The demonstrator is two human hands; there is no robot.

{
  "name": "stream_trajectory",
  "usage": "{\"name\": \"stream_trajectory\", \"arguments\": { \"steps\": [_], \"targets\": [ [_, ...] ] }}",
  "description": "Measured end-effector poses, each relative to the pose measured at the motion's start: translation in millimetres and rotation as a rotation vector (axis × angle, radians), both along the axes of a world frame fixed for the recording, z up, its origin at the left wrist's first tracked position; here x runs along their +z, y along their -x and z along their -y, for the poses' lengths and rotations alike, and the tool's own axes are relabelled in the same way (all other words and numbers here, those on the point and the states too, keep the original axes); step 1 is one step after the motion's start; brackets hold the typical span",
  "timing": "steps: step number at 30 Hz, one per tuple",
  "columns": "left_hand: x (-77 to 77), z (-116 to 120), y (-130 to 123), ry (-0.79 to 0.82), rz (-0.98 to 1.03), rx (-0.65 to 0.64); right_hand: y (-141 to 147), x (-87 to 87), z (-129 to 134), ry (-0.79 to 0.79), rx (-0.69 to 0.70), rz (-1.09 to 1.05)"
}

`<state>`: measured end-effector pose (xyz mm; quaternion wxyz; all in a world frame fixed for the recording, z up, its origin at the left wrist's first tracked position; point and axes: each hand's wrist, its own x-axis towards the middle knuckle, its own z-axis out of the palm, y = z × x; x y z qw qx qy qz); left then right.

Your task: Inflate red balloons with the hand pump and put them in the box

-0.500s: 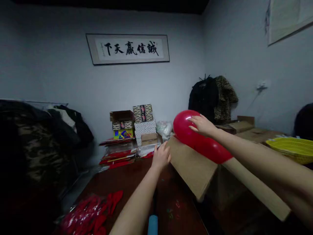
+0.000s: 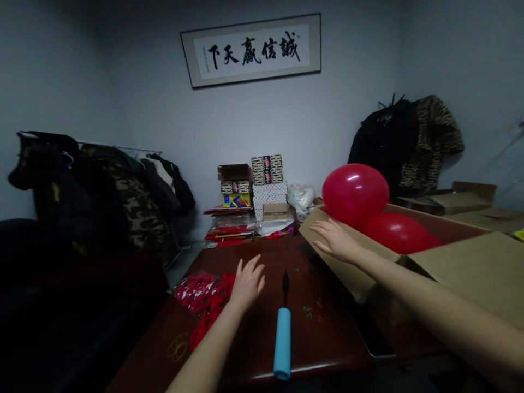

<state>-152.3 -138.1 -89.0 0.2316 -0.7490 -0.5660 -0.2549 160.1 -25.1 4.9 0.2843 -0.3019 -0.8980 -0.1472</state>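
Note:
My left hand (image 2: 248, 281) hovers over the dark table (image 2: 254, 349) with its fingers spread, holding nothing. Close to it on the left lie deflated red balloons (image 2: 213, 311), partly in a clear plastic bag (image 2: 196, 289). My right hand (image 2: 338, 240), fingers apart and free of anything, is in front of a flap of the cardboard box (image 2: 470, 256). One inflated red balloon (image 2: 355, 194) rises above the box's rim, and another red balloon (image 2: 397, 232) sits lower inside. Between my arms lies a blue hand pump (image 2: 282, 341) with a black nozzle.
A dark phone-like slab (image 2: 372, 330) lies by the table's front edge, under the box flap. Small coloured bits (image 2: 308, 312) are scattered near the pump. Stacked boxes (image 2: 268, 191) stand at the back. Coats (image 2: 135, 196) hang on a rack at left.
My right hand has come off the red balloon and moved down beside the box. My left hand has moved left and lower, its fingers now spread. The view has turned left and down.

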Motion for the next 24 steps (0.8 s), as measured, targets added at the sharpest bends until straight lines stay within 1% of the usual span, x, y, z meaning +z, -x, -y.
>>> {"name": "stream_trajectory", "arguments": {
  "steps": [5,8,12,15,17,19,22,24],
  "targets": [
    [-28.3,44.7,45.6,0.058,0.056,0.114,64.8,-62.3,34.1,0.178,0.113,0.027],
    [-46.6,71.7,73.5,0.084,0.094,0.193,99.4,-95.9,53.0,0.282,0.176,0.048],
    [-71.9,105.2,104.2,0.146,0.117,0.323,139.7,-134.7,74.1,0.415,0.231,0.062],
    [-91.0,123.4,118.8,0.198,0.135,0.402,165.9,-160.3,89.4,0.503,0.253,0.069],
    [-102.6,130.2,124.4,0.232,0.146,0.427,181.6,-175.9,99.7,0.555,0.259,0.075],
    [-113.0,132.1,127.4,0.257,0.157,0.450,195.9,-189.9,109.7,0.602,0.259,0.080],
    [-126.2,127.3,129.0,0.283,0.176,0.475,214.7,-206.3,123.0,0.657,0.254,0.079],
    [-132.9,120.8,129.0,0.289,0.196,0.481,224.9,-213.4,130.0,0.686,0.249,0.073]
  ]
}}
